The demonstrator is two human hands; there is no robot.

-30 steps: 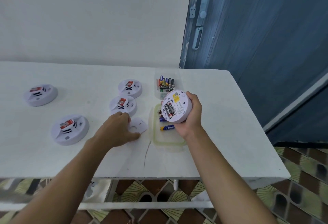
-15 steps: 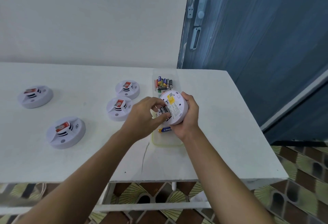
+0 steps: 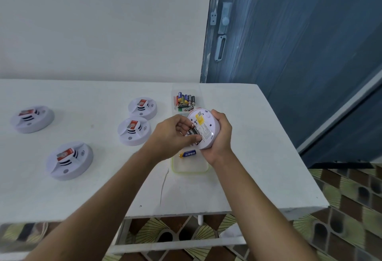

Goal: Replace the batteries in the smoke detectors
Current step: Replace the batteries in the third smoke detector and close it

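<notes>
Right hand (image 3: 219, 136) cradles upturned smoke detector (image 3: 203, 129); left hand (image 3: 173, 134) pinches seated battery (image 3: 192, 131). Best lift one end first, detector held steady.

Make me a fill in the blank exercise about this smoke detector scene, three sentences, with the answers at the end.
1. The ____ hand holds the open smoke detector above the table.
2. The left hand's fingertips are at the ____ in its compartment.
3. Lying face up on the table are ____ other detectors, the nearest at the front left.

Answers: right; batteries; four
</notes>
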